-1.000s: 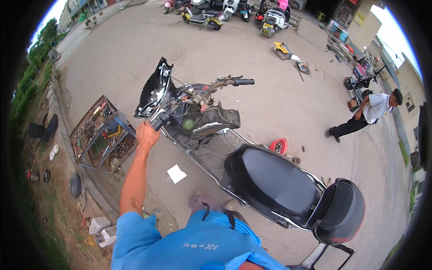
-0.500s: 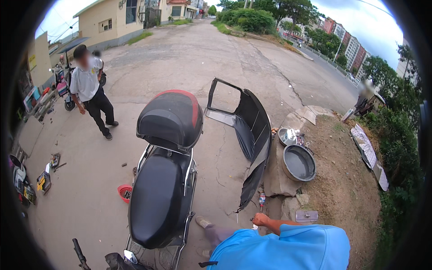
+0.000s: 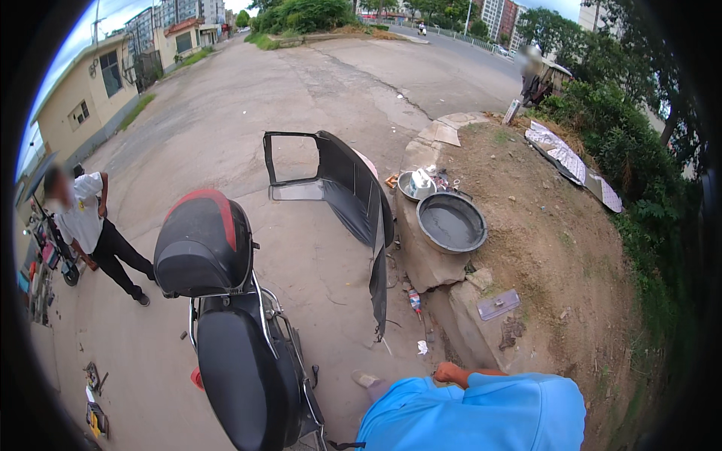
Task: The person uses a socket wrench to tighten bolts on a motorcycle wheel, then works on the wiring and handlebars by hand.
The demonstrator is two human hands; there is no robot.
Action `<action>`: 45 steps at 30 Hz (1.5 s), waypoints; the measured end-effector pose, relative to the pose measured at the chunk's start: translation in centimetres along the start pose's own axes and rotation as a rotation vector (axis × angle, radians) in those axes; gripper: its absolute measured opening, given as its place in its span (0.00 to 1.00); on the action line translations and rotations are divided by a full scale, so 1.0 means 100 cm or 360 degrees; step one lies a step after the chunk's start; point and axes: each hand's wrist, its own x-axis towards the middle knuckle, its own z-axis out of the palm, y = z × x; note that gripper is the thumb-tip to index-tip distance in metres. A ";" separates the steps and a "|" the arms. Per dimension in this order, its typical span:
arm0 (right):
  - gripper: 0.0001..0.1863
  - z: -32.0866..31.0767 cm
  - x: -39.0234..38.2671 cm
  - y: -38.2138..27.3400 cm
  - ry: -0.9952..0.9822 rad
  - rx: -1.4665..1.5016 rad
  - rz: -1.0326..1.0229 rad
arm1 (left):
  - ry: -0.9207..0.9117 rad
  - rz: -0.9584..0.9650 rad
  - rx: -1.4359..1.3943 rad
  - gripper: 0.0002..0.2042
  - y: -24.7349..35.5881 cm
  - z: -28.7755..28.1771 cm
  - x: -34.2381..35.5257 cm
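Far left there's a person in a white shirt (image 3: 83,218), then the scooter (image 3: 244,368) right beside me, its black-and-red top box (image 3: 207,244) at the back. Next a big black panel with a frame (image 3: 353,177) stands in the way between scooter and basins. A bottle (image 3: 414,301) and white scrap (image 3: 422,347) lie near my right hand (image 3: 451,373): fingers curled, can't tell if they've got anything. Grey basin (image 3: 455,251) above, flat tray (image 3: 499,304) farther right. Left hand's out of view.

Scooter (image 3: 244,376) at left, top box (image 3: 199,255) on its rear; bystander (image 3: 86,218) left of it, panel (image 3: 350,184) right; basin (image 3: 452,248) farther right, on ledge (image 3: 429,269).
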 end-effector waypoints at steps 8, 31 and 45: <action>0.22 -0.030 0.032 -0.022 0.0193 0.0242 0.0190 | -0.0073 -0.0031 0.0083 0.32 0.022 0.010 0.009; 0.23 -0.130 0.104 -0.035 -0.0058 -0.0464 -0.0857 | 0.0348 -0.1171 0.0265 0.29 -0.191 -0.103 -0.166; 0.19 -0.128 0.165 -0.174 -0.0641 -0.0351 -0.0617 | 0.0422 -0.1648 0.0324 0.35 -0.183 -0.134 -0.226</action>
